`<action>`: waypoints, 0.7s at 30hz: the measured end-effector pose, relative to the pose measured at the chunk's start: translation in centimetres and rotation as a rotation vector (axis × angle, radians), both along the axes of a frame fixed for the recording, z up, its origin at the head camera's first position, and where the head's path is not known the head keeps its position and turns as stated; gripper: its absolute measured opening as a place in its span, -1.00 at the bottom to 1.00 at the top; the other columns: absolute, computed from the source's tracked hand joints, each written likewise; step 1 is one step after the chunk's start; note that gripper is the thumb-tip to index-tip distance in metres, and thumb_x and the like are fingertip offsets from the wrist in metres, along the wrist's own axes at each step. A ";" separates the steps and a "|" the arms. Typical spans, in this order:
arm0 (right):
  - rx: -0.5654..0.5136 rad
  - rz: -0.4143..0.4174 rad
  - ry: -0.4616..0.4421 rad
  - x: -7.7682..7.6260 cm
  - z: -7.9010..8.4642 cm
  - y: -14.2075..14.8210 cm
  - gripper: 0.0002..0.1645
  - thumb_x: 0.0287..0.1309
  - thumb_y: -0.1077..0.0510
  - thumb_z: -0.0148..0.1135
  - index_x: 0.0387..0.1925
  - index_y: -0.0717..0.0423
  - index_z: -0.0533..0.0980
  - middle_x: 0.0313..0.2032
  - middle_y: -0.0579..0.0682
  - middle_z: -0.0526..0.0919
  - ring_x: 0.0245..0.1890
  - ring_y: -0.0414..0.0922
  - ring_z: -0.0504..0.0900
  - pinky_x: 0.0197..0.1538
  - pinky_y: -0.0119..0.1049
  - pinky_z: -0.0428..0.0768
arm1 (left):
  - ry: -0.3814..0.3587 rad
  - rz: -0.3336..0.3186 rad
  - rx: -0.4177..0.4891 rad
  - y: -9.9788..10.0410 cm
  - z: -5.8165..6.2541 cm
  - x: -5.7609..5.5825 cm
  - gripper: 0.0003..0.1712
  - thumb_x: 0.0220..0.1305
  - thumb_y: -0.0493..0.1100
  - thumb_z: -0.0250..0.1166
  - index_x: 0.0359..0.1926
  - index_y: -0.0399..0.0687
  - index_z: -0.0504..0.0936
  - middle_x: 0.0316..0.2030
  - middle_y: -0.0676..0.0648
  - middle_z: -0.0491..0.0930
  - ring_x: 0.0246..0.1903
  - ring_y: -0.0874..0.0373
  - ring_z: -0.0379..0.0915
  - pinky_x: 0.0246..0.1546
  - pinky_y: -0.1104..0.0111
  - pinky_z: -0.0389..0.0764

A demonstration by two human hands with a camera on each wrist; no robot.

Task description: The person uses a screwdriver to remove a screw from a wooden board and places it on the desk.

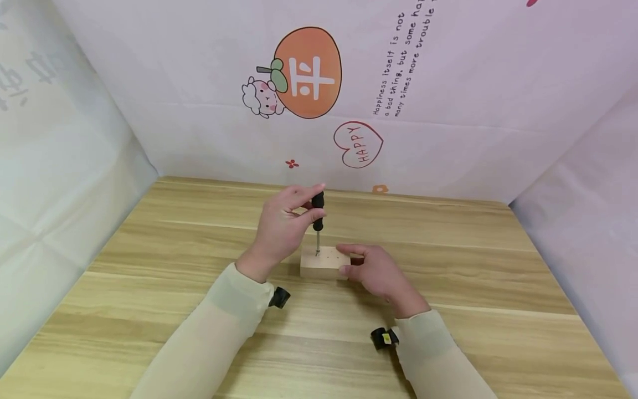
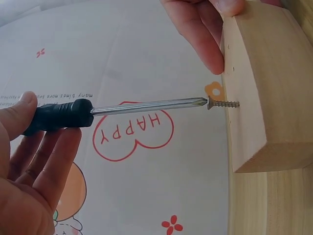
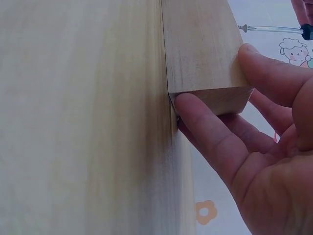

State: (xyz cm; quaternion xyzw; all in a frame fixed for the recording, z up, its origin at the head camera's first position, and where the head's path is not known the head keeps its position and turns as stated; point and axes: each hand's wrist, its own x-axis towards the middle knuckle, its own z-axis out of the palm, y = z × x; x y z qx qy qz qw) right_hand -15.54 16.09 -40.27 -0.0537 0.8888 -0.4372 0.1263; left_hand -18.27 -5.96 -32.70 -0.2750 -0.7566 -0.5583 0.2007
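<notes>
My left hand (image 1: 281, 227) holds the black handle of a screwdriver (image 2: 61, 115) between thumb and fingers. The screwdriver stands upright over a pale wooden block (image 1: 319, 272). In the left wrist view its cross-shaped tip meets the head of a screw (image 2: 225, 104). That screw stands in the block's top face, with much of its thread showing. Two small dark holes or marks lie farther along the same face. My right hand (image 1: 379, 271) grips the other end of the block, its fingers spread over the end and edges in the right wrist view.
The block lies on a wood-grain table (image 1: 448, 260), toward its far side. A white printed cloth (image 1: 448, 149) hangs behind the table, and pale cloths stand at both sides. Small black cameras (image 1: 381, 338) sit at both wrists.
</notes>
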 end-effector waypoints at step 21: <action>-0.014 0.005 -0.003 0.0 -0.1 0.2 -0.48 0.23 0.09 0.40 0.22 -0.28 0.58 0.23 -0.08 0.51 0.03 -0.12 0.59 -0.02 -0.14 0.60 | 0.036 0.043 -0.051 0.3 -0.2 -0.3 -0.52 0.16 -0.27 0.50 0.14 -0.05 0.69 -0.20 0.05 0.57 -0.31 0.24 0.50 -0.46 0.40 0.66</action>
